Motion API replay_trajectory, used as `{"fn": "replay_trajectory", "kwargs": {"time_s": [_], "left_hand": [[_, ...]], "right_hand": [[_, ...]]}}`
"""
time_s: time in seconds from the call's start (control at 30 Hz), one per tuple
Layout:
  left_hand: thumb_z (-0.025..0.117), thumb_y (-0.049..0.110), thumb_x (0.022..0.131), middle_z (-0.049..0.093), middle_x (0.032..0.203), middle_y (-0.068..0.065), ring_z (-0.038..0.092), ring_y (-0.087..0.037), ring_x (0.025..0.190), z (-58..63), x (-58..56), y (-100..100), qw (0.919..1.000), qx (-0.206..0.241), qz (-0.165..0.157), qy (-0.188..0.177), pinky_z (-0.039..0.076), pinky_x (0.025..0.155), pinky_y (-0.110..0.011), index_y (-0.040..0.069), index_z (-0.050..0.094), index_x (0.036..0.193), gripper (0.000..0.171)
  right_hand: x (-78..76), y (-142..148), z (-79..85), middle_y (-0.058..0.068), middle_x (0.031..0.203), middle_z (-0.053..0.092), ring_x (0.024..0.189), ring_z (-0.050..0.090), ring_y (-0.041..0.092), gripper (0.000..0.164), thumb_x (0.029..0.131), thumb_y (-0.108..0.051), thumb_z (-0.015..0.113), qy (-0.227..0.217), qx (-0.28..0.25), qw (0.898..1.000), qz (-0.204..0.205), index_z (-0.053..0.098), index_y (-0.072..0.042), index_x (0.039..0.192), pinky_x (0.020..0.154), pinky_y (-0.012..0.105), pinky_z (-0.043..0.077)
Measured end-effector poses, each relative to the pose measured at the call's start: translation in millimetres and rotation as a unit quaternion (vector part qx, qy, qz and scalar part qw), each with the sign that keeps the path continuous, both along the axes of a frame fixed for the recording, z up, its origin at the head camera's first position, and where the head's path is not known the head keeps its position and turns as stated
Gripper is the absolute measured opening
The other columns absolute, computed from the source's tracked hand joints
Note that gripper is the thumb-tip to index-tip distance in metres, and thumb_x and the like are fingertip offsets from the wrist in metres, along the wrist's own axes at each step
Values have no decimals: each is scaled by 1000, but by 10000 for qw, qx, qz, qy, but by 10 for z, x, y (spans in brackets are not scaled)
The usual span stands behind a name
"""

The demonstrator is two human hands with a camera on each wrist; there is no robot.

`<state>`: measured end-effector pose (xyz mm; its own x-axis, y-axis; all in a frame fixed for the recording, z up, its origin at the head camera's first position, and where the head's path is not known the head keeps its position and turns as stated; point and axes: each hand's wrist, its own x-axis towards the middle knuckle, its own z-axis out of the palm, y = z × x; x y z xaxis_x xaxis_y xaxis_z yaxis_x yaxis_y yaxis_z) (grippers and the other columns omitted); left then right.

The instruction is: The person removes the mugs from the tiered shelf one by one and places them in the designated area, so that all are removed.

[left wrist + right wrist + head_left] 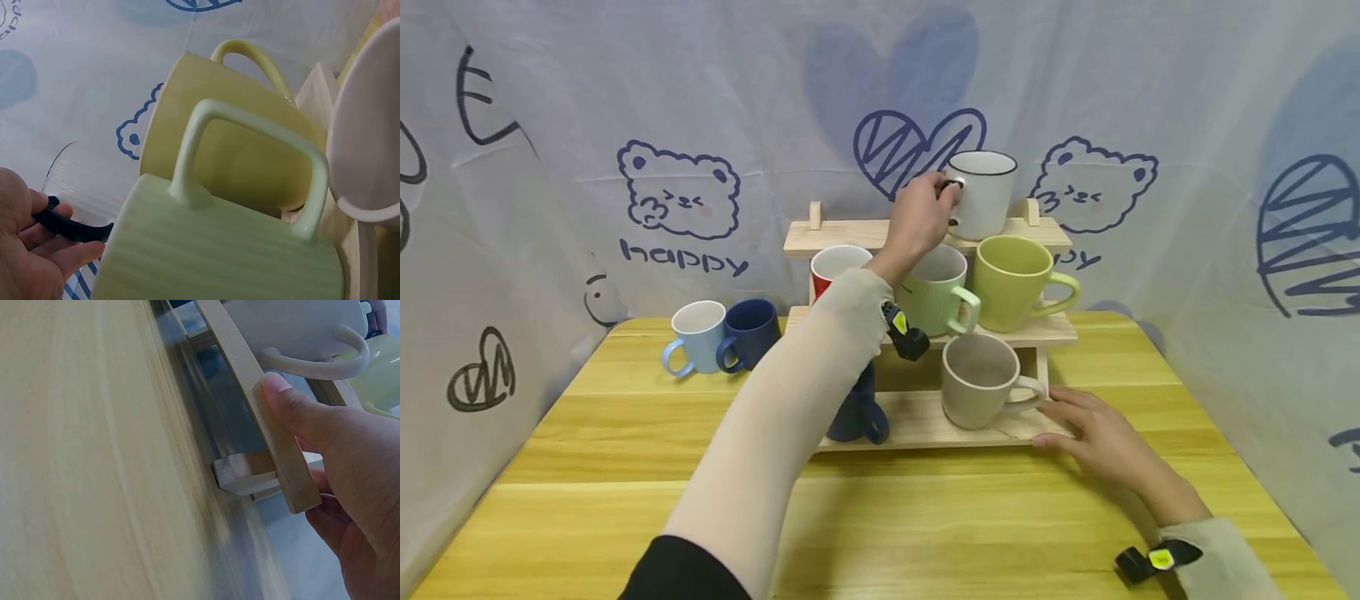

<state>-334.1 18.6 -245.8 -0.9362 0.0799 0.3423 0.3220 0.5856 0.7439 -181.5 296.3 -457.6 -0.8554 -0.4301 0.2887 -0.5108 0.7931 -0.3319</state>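
My left hand [925, 212] grips the black handle [75, 230] of a white enamel-style mug [987, 196] with a dark rim, at the top board of a tiered wooden rack [917, 425]. Whether the mug's base touches that board is hard to tell. At the rack's lower right end, my right hand [1093, 433] holds the bottom board [275, 444], thumb on its front edge and fingers curled behind. Close to that hand stands a beige mug [977, 383]. A pale green mug [231, 244] and a yellow-green mug [1011, 283] fill the middle tier's right side.
On the middle tier a red-and-white mug [841, 265] is partly hidden by my left arm, as is a dark blue mug [853, 412] below. Left of the rack, a light blue mug [700, 337] and a navy mug [756, 333] stand on the wooden table [1000, 525]. A printed curtain [760, 108] hangs behind.
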Motion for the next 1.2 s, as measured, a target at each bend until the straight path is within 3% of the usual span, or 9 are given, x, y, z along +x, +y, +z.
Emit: {"fn": "replay_trajectory", "kwargs": {"time_s": [0.17, 0.43, 0.7, 0.77, 0.97, 1.03, 1.1, 1.2], "left_hand": [[53, 24, 102, 66, 98, 1, 56, -12, 87, -2, -19, -30, 9995, 273, 30, -161, 46, 75, -23, 11, 68, 114, 23], [56, 20, 101, 68, 107, -5, 59, -12, 96, -39, -25, -106, 9899, 1367, -51, -384, 49, 80, -20, 5, 64, 127, 31], [57, 20, 101, 68, 105, -8, 60, -13, 96, 7, 7, -283, 9860, 1619, -79, -389, 51, 81, -20, 3, 66, 124, 30], [57, 18, 101, 66, 104, -9, 59, -14, 94, 25, 14, -329, 9813, 1861, -184, -448, 52, 80, -22, 1, 65, 123, 29], [55, 13, 101, 62, 108, -17, 59, -22, 101, 97, 43, -448, 9538, 2855, -521, -774, 55, 86, -32, -5, 62, 122, 28], [54, 11, 101, 61, 110, -19, 58, -24, 103, 120, 53, -490, 9488, 3007, -578, -778, 54, 88, -36, -6, 61, 123, 29], [54, 11, 101, 61, 109, -19, 58, -24, 101, 143, 69, -535, 9489, 3014, -575, -735, 54, 88, -37, -6, 60, 123, 29], [55, 13, 101, 62, 104, -14, 58, -21, 98, 169, 93, -611, 9562, 2817, -433, -676, 55, 85, -37, -4, 62, 123, 28]], "right_hand": [[13, -3, -11, 22, 134, 56, 121, 50, 44, 55, 83, -41, 77, 13, -19, 10000, 5, 68, -5, 123, 98, 61, 41], [23, -3, -25, 22, 134, 56, 122, 50, 44, 56, 83, -41, 76, -31, -31, 10000, -19, 67, -5, 124, 98, 61, 40], [5, -5, -1, 23, 134, 55, 121, 49, 45, 56, 83, -42, 76, -61, 7, 10000, -24, 67, -4, 124, 97, 62, 41], [2, -3, 7, 23, 134, 54, 122, 49, 45, 56, 83, -41, 76, -70, -4, 10000, -15, 67, -4, 124, 97, 62, 40], [0, 1, 12, 23, 134, 54, 122, 48, 45, 56, 83, -42, 76, -111, -27, 9999, -28, 66, -4, 124, 98, 62, 40], [-2, 1, 8, 23, 135, 54, 122, 48, 45, 56, 83, -42, 76, -119, -32, 9999, -35, 66, -4, 124, 98, 62, 40], [-4, 2, 5, 23, 135, 54, 123, 48, 45, 56, 83, -42, 76, -126, -27, 9999, -44, 66, -4, 124, 98, 62, 39], [-5, 7, 1, 23, 135, 54, 123, 48, 45, 57, 83, -42, 76, -135, -19, 9999, -56, 66, -4, 125, 99, 62, 39]]}}
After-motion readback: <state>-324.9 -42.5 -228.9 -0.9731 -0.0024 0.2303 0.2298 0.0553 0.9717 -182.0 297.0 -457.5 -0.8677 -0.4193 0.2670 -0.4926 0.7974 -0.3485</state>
